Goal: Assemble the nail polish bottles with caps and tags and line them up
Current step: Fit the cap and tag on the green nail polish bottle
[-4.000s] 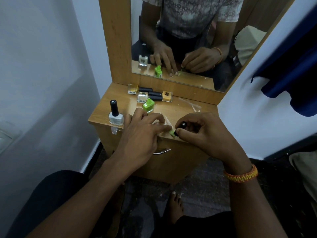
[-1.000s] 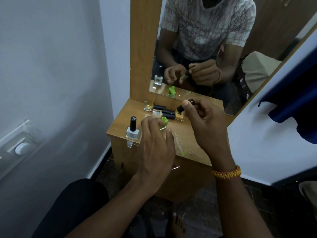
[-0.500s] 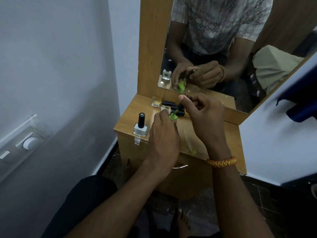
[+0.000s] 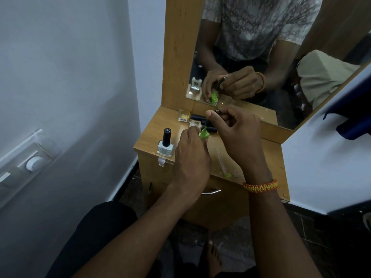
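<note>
A tall mirror in a flat tan wood-laminate frame (image 4: 176,57) rises from the back of a small wooden dressing cabinet (image 4: 275,157) with a smooth matte top and a curved metal drawer handle (image 4: 210,192) partly hidden under the wrists. The left hand (image 4: 191,157) curls its fingers round a square bright-green nail polish bottle (image 4: 203,133) standing on the cabinet top; only the bottle's shoulder and neck show past the knuckles. The right hand (image 4: 239,133), with an orange-and-yellow woven band (image 4: 260,186) at the wrist, pinches a slim black cylindrical cap (image 4: 217,112) tilted above the green bottle's neck; its lower end is hidden behind the thumb. At the front left corner stands a pale white-grey square glass bottle with a black cap (image 4: 165,144), whose top bears small white writing too tiny to read. Near the mirror lies a yellow bottle (image 4: 184,115) with a barcode label, beside a clear bottle (image 4: 195,124) and black caps (image 4: 197,117), all partly covered. A clear plastic strip (image 4: 220,159) lies near the right wrist.
</note>
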The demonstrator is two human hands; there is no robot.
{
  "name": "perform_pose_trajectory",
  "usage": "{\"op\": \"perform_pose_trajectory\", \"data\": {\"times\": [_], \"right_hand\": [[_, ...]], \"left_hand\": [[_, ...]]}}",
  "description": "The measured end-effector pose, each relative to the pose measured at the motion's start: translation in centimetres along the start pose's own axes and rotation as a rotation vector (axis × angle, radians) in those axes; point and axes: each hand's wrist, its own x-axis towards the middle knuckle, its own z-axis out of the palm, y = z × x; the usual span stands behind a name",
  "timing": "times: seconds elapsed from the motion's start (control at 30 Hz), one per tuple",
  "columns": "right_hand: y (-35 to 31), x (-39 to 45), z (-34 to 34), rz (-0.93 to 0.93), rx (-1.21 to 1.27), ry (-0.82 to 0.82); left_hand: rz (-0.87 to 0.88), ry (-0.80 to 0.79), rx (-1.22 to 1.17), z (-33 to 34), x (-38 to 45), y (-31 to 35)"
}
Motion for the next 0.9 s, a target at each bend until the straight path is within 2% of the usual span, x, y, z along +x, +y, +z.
{"op": "perform_pose_trajectory", "data": {"times": [0.9], "right_hand": [[0.14,0.19,-0.01,-0.094,-0.169,-0.235]], "left_hand": [[0.018,0.012,-0.047,0.27,0.25,-0.55]]}}
